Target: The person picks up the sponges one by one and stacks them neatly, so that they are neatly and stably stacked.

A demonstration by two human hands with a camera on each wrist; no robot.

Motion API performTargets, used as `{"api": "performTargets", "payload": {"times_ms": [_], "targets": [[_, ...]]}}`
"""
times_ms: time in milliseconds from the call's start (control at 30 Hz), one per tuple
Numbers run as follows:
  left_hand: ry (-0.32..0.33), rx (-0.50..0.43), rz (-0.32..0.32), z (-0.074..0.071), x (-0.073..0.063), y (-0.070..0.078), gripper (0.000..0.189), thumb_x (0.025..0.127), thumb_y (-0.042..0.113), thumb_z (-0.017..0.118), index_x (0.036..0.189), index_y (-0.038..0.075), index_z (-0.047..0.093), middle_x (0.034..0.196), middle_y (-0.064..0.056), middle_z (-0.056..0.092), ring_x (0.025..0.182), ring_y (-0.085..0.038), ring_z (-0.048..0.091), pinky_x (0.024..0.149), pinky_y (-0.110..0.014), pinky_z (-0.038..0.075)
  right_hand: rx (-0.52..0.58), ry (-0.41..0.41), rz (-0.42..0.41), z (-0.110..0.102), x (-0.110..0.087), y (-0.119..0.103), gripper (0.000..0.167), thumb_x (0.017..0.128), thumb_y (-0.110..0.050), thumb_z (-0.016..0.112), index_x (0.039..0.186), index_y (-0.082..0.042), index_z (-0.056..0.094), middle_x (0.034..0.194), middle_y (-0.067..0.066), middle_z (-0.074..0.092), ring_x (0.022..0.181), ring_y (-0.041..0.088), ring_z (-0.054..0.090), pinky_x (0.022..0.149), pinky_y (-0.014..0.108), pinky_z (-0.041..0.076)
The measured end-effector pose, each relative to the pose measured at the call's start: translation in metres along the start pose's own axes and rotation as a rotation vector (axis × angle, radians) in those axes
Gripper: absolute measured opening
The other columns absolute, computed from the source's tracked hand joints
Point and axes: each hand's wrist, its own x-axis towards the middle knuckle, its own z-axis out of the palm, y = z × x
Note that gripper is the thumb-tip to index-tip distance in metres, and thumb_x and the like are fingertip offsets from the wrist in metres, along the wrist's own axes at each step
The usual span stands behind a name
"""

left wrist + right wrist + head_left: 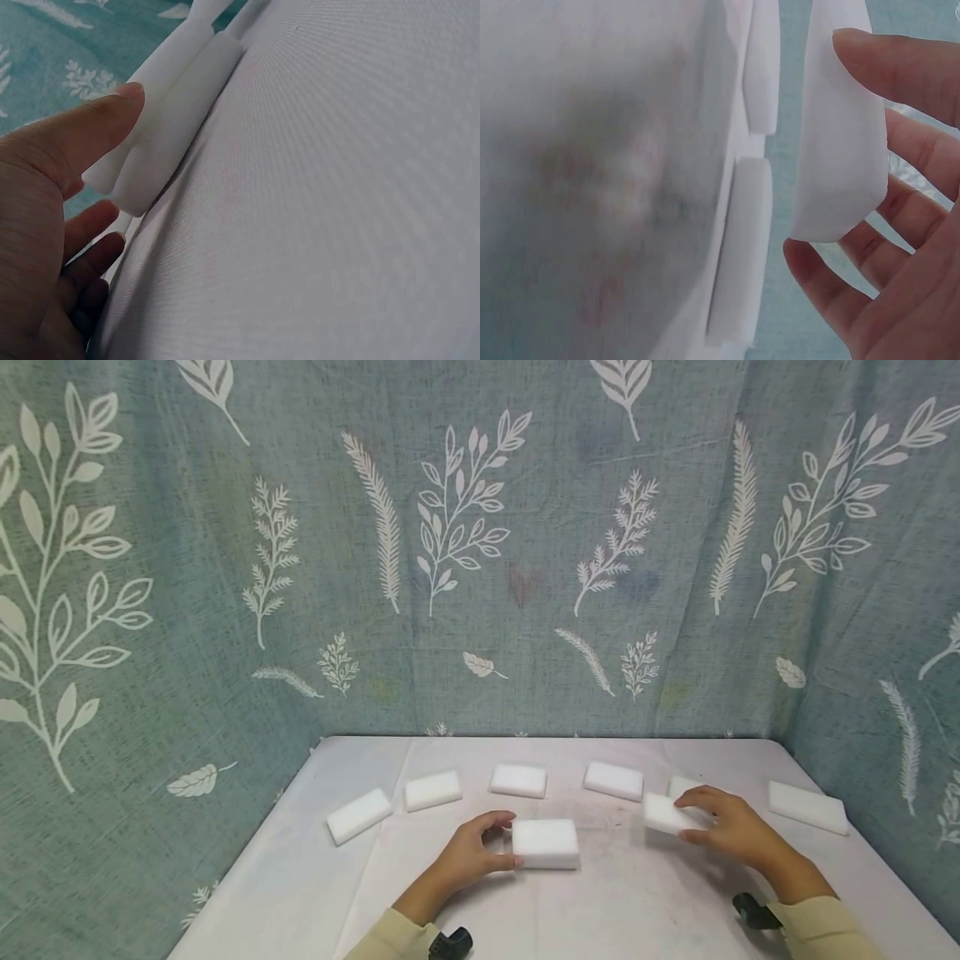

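Two white foam blocks [546, 843] lie stacked one on the other near the middle of the table. My left hand [474, 852] holds the stack at its left end; in the left wrist view the thumb [112, 120] presses the upper block [169, 64], and the lower block [176, 139] rests on the cloth. To the right, my right hand [731, 827] grips another white foam block [663, 815] between thumb and fingers. That block [844, 142] is lifted off the table in the right wrist view, and it partly hides a block [682, 785] behind it.
More white foam blocks lie in a curved row: one at far left [359, 816], others beside it [432, 791], at the back [518, 781], right of centre [613, 781] and far right [807, 807]. A leaf-patterned curtain [480, 693] stands behind the white-covered table [600, 910].
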Motion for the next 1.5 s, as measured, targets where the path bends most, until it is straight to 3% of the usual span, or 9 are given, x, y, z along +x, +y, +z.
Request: {"api": "performTargets", "payload": {"times_ms": [300,667,1167,1500], "targets": [[0.010,-0.022,0.003,0.000,-0.003,0.000,0.072,0.068,0.042,0.088,0.130,0.015,0.061,0.115,0.006,0.063,0.109,-0.019,0.057,0.096,-0.043,0.044,-0.013,-0.029,-0.045,0.010,0.008,-0.008,0.041,0.074,-0.030,0.085,0.108,-0.011,0.071,0.118,0.008,0.063,0.112,0.037,0.056,0.087,0.053,0.046],[0.008,-0.016,0.024,0.000,0.001,-0.001,0.069,0.069,0.043,0.087,0.128,0.017,0.062,0.114,0.008,0.063,0.109,-0.016,0.057,0.097,-0.042,0.044,-0.020,-0.010,-0.105,0.025,0.019,-0.024,0.041,0.075,-0.029,0.085,0.110,-0.012,0.070,0.117,0.004,0.062,0.109,0.031,0.058,0.085,0.049,0.048],[0.002,-0.031,0.021,0.000,-0.001,0.000,0.068,0.070,0.041,0.086,0.129,0.015,0.061,0.112,0.009,0.063,0.106,-0.017,0.057,0.093,-0.043,0.045,0.056,-0.022,-0.210,0.048,0.035,-0.041,0.037,0.075,-0.022,0.085,0.109,-0.015,0.071,0.115,-0.003,0.063,0.109,0.025,0.058,0.090,0.046,0.047],[0.000,-0.029,0.016,-0.002,-0.001,0.002,0.065,0.070,0.042,0.086,0.126,0.018,0.063,0.114,0.009,0.063,0.107,-0.017,0.057,0.095,-0.043,0.044,0.103,-0.028,-0.230,0.060,0.046,-0.058,0.038,0.075,-0.024,0.085,0.109,-0.014,0.071,0.115,-0.002,0.063,0.110,0.026,0.058,0.093,0.049,0.045]]}}
